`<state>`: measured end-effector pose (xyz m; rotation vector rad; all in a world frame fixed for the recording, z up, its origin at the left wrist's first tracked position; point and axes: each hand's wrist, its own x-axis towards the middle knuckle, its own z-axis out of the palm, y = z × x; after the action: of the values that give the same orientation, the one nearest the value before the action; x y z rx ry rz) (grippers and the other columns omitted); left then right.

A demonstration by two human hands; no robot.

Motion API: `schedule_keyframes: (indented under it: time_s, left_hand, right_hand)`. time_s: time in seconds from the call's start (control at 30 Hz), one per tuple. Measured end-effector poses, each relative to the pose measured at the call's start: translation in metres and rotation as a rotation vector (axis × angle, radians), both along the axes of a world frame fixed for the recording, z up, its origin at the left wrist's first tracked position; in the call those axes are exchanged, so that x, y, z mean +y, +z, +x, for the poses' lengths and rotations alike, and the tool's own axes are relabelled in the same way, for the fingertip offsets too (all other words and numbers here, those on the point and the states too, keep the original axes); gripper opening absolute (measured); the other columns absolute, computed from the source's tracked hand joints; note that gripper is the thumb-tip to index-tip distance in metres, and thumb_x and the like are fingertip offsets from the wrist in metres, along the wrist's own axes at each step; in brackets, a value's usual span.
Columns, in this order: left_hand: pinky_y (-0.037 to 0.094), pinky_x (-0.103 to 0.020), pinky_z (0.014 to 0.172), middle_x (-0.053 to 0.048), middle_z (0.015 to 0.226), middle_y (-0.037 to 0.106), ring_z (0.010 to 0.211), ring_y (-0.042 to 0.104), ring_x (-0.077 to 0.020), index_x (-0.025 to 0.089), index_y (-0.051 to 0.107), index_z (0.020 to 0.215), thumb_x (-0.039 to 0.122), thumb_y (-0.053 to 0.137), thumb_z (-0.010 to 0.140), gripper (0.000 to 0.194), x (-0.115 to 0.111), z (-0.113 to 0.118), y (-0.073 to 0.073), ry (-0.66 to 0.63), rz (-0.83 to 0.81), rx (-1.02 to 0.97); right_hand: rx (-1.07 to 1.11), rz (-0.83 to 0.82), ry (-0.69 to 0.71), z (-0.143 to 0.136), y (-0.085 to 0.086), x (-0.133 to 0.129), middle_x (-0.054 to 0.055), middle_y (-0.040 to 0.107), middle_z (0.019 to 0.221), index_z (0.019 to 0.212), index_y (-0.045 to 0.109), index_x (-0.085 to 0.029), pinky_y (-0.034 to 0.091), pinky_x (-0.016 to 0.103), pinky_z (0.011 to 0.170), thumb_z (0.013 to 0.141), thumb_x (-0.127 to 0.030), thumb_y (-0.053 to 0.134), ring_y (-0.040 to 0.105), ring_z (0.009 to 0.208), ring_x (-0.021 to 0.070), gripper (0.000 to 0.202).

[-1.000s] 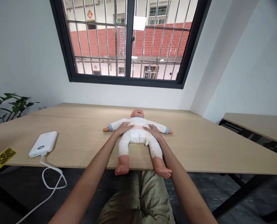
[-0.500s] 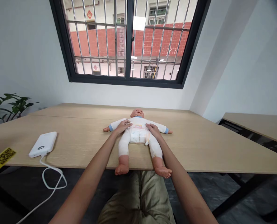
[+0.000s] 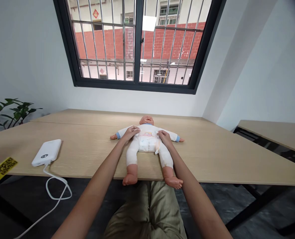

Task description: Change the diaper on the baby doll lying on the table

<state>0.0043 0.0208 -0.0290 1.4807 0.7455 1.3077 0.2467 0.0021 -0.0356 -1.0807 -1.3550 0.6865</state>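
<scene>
Clearly, in the head view, both hands are resting on a baby doll (image 3: 147, 142) that is lying face up on the worktop (image 3: 212, 159), head pointing away from the fingers and feet hanging just over the near edge. The left hand (image 3: 130, 132) is curling its fingers (image 3: 135, 129) over the doll's chest by the shoulder, loosely bent and pinching at the white romper rather than closed on it. The right hand (image 3: 164, 137) is lying at the doll's other side, its fingers (image 3: 160, 133) bent and pressing the cloth near the waist; whether they are actually gripping fabric, I cannot tell.

Since the legs are already overhanging on the near side of the fingers, a tug toward the body is likely to slide the doll off the edge. Uneven pulling could also twist the romper or roll the doll sideways. Well off beyond the left fingers, a white power bank (image 3: 46, 152) is trailing its cable (image 3: 55, 186) over the edge, where a sweeping forearm could snag it.
</scene>
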Motion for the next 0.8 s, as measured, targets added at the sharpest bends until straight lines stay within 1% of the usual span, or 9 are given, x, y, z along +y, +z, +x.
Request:
schedule_keyframes:
  time_s: [0.1,0.23,0.3,0.37,0.47,0.6,0.7,0.8]
  left_hand:
    - [0.037,-0.023,0.063,0.001,0.078,0.056,0.069,0.050,-0.0121,0.016,0.061,0.084,0.040,0.079,0.062,0.037,0.000,0.002,-0.001,-0.025,0.004,0.058]
    - [0.036,-0.022,0.061,0.004,0.071,0.052,0.064,0.047,-0.0105,0.016,0.059,0.079,0.042,0.078,0.064,0.035,-0.002,0.002,-0.001,-0.065,-0.009,0.077]
    - [0.037,-0.023,0.061,0.004,0.069,0.053,0.063,0.048,-0.0110,0.016,0.060,0.079,0.041,0.077,0.064,0.034,-0.002,0.001,0.000,-0.056,-0.023,0.056]
    - [0.038,-0.023,0.061,0.003,0.068,0.054,0.062,0.049,-0.0117,0.017,0.060,0.080,0.040,0.078,0.062,0.034,-0.003,-0.001,0.001,-0.038,-0.043,0.030]
    - [0.036,-0.023,0.057,0.004,0.064,0.053,0.058,0.047,-0.0114,0.017,0.063,0.081,0.039,0.078,0.061,0.034,-0.002,-0.004,0.002,-0.013,-0.061,-0.001]
    - [0.033,-0.023,0.053,0.005,0.061,0.052,0.053,0.044,-0.0095,0.018,0.063,0.082,0.038,0.080,0.059,0.035,-0.001,-0.008,0.004,0.014,-0.057,-0.040]
    - [0.037,-0.023,0.057,0.003,0.066,0.056,0.058,0.049,-0.0109,0.018,0.064,0.087,0.040,0.081,0.058,0.040,-0.001,-0.007,0.004,-0.007,-0.048,-0.025]
    - [0.044,-0.027,0.068,-0.002,0.079,0.064,0.072,0.058,-0.0162,0.016,0.066,0.091,0.046,0.080,0.061,0.045,0.000,-0.004,0.004,-0.060,-0.018,0.116]
  right_hand:
    - [-0.038,-0.012,0.024,-0.002,0.002,-0.002,0.001,0.058,0.068,0.059,0.058,-0.018,0.037,0.028,0.072,0.060,-0.043,0.057,0.049,0.070,0.0165,0.025]
    - [-0.053,0.002,0.033,-0.002,0.003,-0.004,0.001,0.058,0.066,0.061,0.060,-0.018,0.038,0.029,0.072,0.062,-0.045,0.061,0.050,0.069,0.0162,0.027]
    - [-0.045,0.023,0.016,-0.002,0.002,-0.003,0.002,0.063,0.070,0.065,0.063,-0.018,0.039,0.030,0.075,0.063,-0.045,0.061,0.052,0.072,0.0175,0.028]
    - [-0.022,0.032,-0.008,-0.001,0.001,-0.003,0.004,0.068,0.079,0.070,0.067,-0.018,0.041,0.031,0.079,0.064,-0.044,0.062,0.056,0.078,0.0193,0.028]
    - [0.001,0.037,-0.032,-0.001,0.000,-0.002,0.007,0.071,0.090,0.077,0.071,-0.018,0.043,0.033,0.084,0.065,-0.044,0.064,0.060,0.085,0.0215,0.030]
    - [-0.027,0.082,-0.051,0.000,-0.001,-0.003,0.008,0.072,0.093,0.080,0.073,-0.017,0.045,0.035,0.085,0.067,-0.046,0.065,0.062,0.089,0.0232,0.032]
    - [-0.030,0.079,-0.036,0.000,0.001,-0.004,0.008,0.072,0.091,0.080,0.073,-0.017,0.045,0.035,0.084,0.067,-0.047,0.065,0.062,0.087,0.0230,0.033]
    - [-0.050,0.027,0.043,0.000,0.003,-0.005,0.006,0.072,0.088,0.081,0.072,-0.016,0.045,0.035,0.084,0.066,-0.045,0.065,0.061,0.084,0.0219,0.033]
